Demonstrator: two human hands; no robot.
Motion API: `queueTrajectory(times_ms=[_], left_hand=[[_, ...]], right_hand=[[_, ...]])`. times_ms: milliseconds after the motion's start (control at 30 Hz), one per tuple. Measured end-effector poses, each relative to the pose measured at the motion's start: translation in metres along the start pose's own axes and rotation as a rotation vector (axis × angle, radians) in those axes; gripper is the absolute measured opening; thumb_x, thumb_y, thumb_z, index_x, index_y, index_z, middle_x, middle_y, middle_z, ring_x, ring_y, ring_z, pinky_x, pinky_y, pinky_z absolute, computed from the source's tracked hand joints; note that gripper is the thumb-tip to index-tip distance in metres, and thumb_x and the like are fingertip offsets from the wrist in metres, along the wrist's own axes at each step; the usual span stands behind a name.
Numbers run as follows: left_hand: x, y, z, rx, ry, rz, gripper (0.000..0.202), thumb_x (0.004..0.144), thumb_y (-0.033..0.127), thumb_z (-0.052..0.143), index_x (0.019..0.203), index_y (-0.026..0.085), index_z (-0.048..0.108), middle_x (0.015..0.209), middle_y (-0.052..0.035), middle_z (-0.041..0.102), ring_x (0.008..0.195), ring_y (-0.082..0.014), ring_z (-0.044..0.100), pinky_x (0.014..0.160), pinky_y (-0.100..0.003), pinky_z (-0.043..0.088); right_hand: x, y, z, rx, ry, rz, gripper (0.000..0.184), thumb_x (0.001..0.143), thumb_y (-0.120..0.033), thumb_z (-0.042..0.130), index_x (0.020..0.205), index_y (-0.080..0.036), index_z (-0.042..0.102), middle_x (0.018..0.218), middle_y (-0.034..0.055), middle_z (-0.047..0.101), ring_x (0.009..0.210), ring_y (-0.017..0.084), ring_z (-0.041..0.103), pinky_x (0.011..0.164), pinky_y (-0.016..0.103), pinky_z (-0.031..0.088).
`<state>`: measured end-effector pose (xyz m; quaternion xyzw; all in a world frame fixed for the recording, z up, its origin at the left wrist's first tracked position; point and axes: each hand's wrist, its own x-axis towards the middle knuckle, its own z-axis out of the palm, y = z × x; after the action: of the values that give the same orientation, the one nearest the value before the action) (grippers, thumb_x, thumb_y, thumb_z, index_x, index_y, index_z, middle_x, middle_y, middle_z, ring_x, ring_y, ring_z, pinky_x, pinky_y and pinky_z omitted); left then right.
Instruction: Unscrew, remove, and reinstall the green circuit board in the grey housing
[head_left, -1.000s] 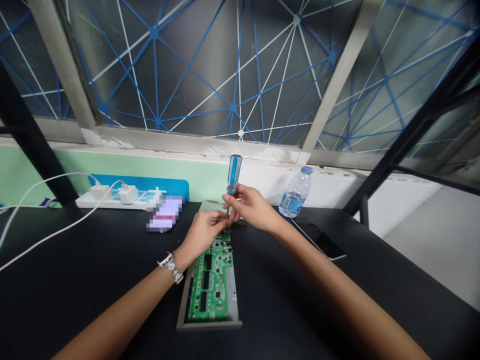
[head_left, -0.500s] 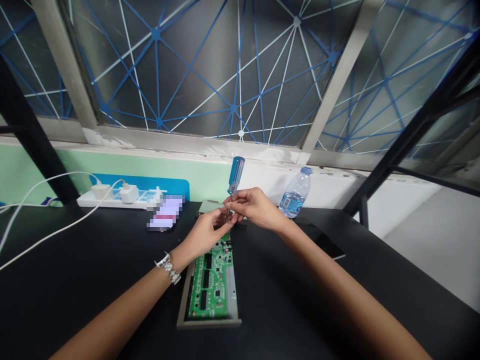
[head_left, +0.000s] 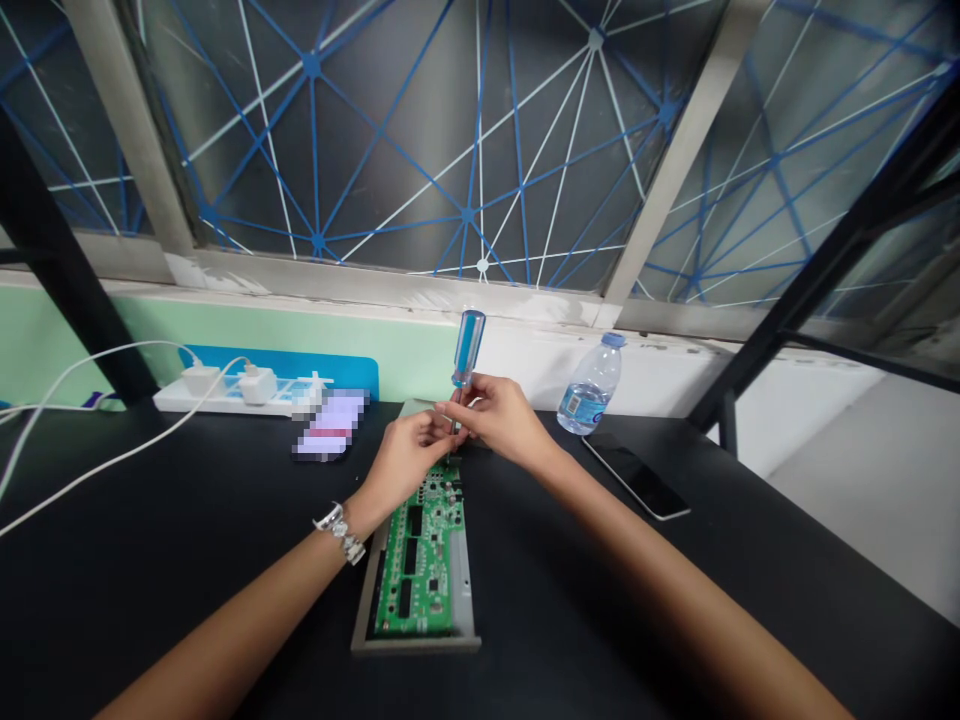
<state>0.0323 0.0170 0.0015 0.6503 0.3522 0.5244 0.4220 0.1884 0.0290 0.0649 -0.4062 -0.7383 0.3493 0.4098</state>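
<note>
A screwdriver with a clear blue handle stands almost upright, leaning a little, over the far end of a green circuit board. My right hand pinches its shaft just below the handle. Lower on the same shaft, the thumb and fingers of my left hand are closed around it, close above the board. The board lies in a shallow grey metal casing whose long side points away from me. The tip meets the far end near my left thumb; what it touches there is too small to make out.
A water bottle stands by the wall at right, with a dark phone lying before it. At left are a power strip with white plugs and cables, and a phone with a blurred screen. Black frame posts flank the desk.
My right hand and the screwdriver have shifted slightly left and down. The casing has slid a touch left. My left fingers have drawn in closer about the shaft.
</note>
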Motion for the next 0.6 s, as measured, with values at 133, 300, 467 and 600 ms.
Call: queueTrajectory(times_ms=[133,300,467,600], left_hand=[[0.000,0.000,-0.003,-0.066,-0.098,-0.008,0.012,0.084,0.025,0.065,0.084,0.013,0.066,0.087,-0.0084,0.072,0.087,-0.0218,0.069,0.084,-0.034,0.052],[0.000,0.006,-0.005,0.001,-0.209,0.050,0.017,0.091,0.022,0.052,0.084,0.014,0.066,0.091,-0.0075,0.071,0.092,-0.0212,0.068,0.087,-0.034,0.051],[-0.002,0.008,-0.002,0.075,-0.159,0.073,0.016,0.089,0.027,0.058,0.100,0.016,0.064,0.099,-0.0077,0.072,0.095,-0.0207,0.069,0.089,-0.034,0.051],[-0.005,0.011,0.001,0.310,0.017,0.094,0.022,0.083,0.035,0.069,0.094,0.018,0.062,0.084,-0.0040,0.071,0.078,-0.0189,0.068,0.074,-0.031,0.053]], right_hand=[[-0.002,-0.013,-0.010,0.140,-0.195,0.099,0.027,0.081,-0.031,0.069,0.102,-0.016,0.061,0.092,0.0057,0.070,0.056,0.012,0.066,0.046,0.021,0.048],[-0.003,-0.022,-0.020,0.200,-0.331,0.146,0.024,0.085,-0.021,0.062,0.107,-0.012,0.063,0.090,0.0076,0.072,0.061,0.011,0.067,0.050,0.020,0.049],[-0.001,-0.017,-0.017,0.099,-0.229,0.113,0.015,0.084,-0.026,0.065,0.092,-0.013,0.066,0.064,0.0004,0.066,0.052,0.011,0.064,0.046,0.019,0.045],[0.000,-0.011,-0.012,0.093,-0.148,0.049,0.022,0.077,-0.034,0.073,0.076,-0.015,0.063,0.061,-0.0013,0.063,0.047,0.012,0.062,0.044,0.022,0.045]])
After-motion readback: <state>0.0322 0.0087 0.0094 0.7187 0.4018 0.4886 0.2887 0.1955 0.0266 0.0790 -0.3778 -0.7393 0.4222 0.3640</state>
